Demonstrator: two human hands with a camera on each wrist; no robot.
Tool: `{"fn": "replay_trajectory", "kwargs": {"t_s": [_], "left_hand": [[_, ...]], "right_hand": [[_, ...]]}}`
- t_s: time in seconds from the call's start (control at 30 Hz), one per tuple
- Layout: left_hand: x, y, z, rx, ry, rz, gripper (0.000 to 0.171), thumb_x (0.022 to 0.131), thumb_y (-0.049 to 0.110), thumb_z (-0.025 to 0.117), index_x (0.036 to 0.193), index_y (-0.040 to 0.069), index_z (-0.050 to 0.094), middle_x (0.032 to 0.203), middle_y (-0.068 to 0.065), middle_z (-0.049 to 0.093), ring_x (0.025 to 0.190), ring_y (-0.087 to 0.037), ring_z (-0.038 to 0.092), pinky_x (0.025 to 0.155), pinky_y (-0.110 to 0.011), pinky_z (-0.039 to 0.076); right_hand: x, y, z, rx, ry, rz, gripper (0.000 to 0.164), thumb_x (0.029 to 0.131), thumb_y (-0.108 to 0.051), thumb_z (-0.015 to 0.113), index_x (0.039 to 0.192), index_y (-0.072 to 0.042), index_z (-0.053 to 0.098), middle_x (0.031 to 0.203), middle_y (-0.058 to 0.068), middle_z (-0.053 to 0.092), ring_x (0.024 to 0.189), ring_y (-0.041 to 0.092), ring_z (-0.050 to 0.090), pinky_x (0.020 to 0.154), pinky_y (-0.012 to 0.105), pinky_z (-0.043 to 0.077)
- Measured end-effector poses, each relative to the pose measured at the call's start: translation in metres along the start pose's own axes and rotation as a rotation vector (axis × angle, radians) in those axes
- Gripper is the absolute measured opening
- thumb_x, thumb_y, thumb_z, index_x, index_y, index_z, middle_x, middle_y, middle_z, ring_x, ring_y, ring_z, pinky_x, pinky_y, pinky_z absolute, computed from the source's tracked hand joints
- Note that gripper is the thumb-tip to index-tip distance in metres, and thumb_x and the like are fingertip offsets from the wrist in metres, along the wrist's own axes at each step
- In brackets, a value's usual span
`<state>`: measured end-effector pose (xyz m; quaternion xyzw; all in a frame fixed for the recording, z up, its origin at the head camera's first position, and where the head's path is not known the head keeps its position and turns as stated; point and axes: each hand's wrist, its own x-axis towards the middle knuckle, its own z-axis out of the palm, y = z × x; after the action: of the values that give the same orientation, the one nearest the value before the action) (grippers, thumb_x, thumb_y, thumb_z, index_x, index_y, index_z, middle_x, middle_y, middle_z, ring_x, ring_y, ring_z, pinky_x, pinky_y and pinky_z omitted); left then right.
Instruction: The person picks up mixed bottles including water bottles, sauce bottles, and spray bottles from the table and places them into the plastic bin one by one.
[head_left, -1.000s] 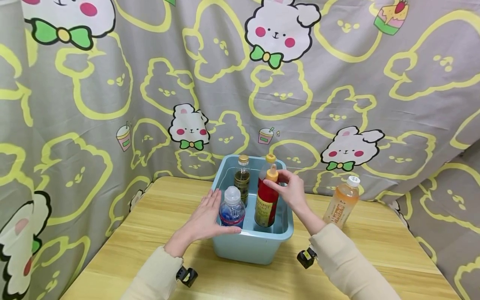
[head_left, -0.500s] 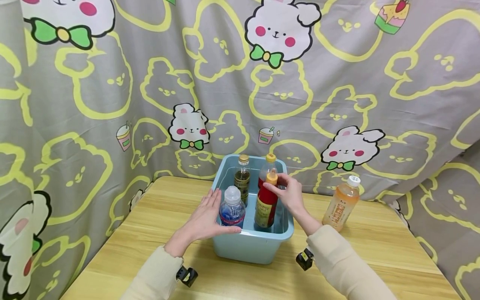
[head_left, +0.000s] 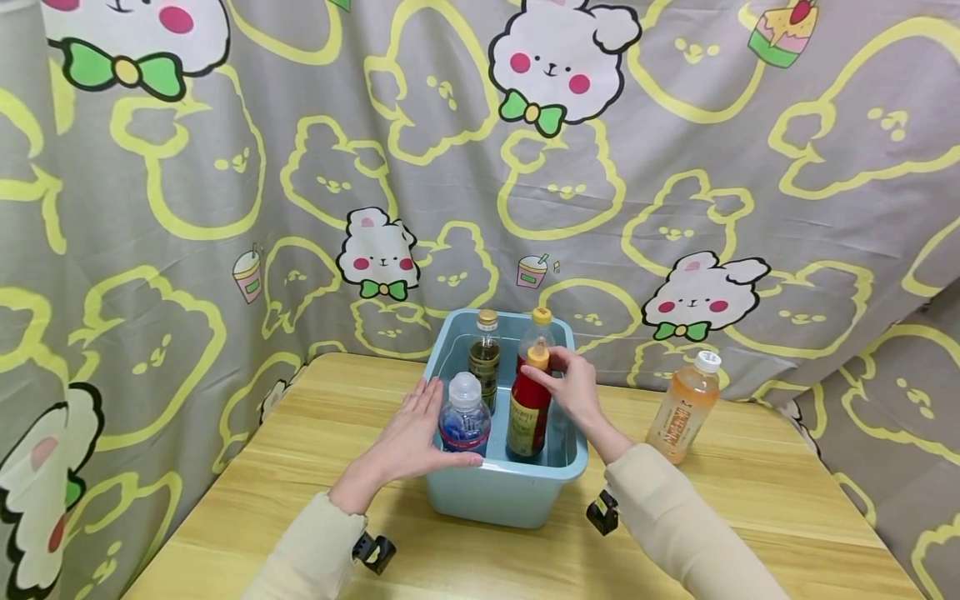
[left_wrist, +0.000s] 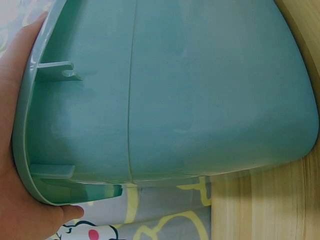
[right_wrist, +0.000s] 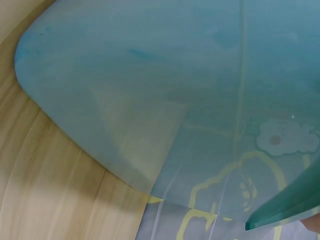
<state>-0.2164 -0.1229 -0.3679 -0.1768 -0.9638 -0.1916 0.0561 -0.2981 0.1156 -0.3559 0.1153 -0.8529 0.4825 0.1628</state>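
Observation:
A light blue plastic bin (head_left: 495,492) sits on the table. My left hand (head_left: 401,437) rests on its near left corner, fingers straight along the left rim and thumb along the front rim; the left wrist view shows that hand (left_wrist: 25,205) against the rim. My right hand (head_left: 576,385) pinches the orange top of a red sauce bottle (head_left: 528,408), which stands in the bin's near right part, tilted slightly. In the right wrist view, mostly the bin's outer wall (right_wrist: 150,75) shows, and the bottle is hidden.
Also in the bin stand a blue bottle with a clear cap (head_left: 465,417), a dark bottle with a gold cap (head_left: 486,358) and a yellow-capped bottle (head_left: 540,329) with red contents. An orange drink bottle (head_left: 684,408) stands on the table (head_left: 765,492) to the right.
My right hand and the red sauce bottle have shifted slightly left and lower in the bin. The left hand has stayed in place.

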Motion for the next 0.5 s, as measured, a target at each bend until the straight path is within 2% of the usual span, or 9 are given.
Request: {"fn": "replay_trajectory", "kwargs": {"t_s": [0.5], "left_hand": [[-0.0003, 0.0012, -0.0004, -0.015, -0.003, -0.008, 0.119, 0.061, 0.076, 0.053, 0.140, -0.004, 0.012, 0.145, -0.018, 0.010, 0.133, -0.029, 0.001, 0.106, -0.042, 0.008]], "right_hand": [[0.0033, -0.0015, 0.0038, -0.019, -0.041, 0.036, 0.039, 0.075, -0.029, 0.071, 0.105, -0.006, 0.060, 0.097, 0.011, 0.063, 0.085, 0.023, 0.058, 0.073, 0.036, 0.050]]}}
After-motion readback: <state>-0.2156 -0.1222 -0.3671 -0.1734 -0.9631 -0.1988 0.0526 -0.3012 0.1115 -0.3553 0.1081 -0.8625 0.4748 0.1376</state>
